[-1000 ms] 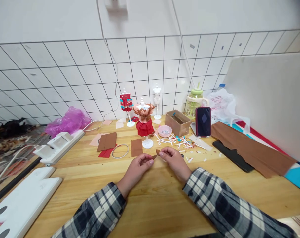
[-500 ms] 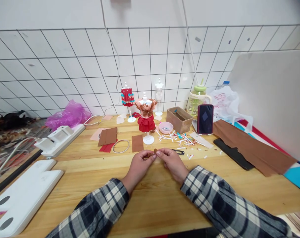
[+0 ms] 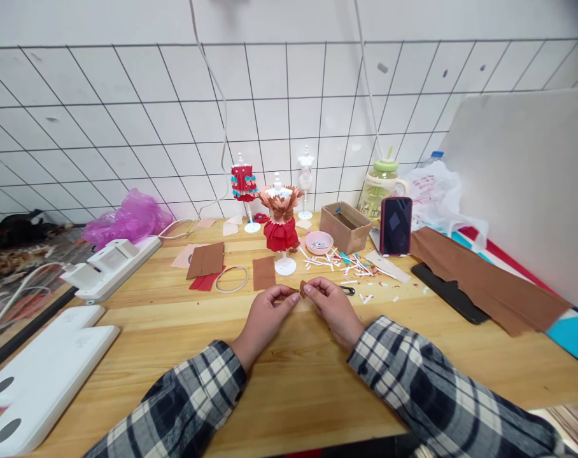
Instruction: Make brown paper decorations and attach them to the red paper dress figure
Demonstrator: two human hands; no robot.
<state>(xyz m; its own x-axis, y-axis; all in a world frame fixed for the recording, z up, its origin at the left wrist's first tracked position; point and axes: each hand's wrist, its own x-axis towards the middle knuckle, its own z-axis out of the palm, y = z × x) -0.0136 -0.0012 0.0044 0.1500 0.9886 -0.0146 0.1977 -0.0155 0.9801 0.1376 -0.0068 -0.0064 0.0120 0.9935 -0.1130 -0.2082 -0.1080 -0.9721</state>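
Head: brown piece between fingers.

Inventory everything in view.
Mannequins: three, white, rear
Box: one, brown, rear right
Dish: one, pink, beside box
Scraps: many, mixed, before box
Phone: one, dark, right
Jug: one, greenish, behind phone
Bags: two, purple left, white right
Power strip: one, white, left
Slabs: count unclear, white, front left
Hoop: one, pale, left
Sheets: several, mostly brown, both sides
Bar: one, black, right
Table: one, tan, below
Wall: one, white, behind
Piece: at least one, brown, centre
Left grip: one, bare, centre
Right grip: one, bare, centre
Sleeves: two, plaid, front
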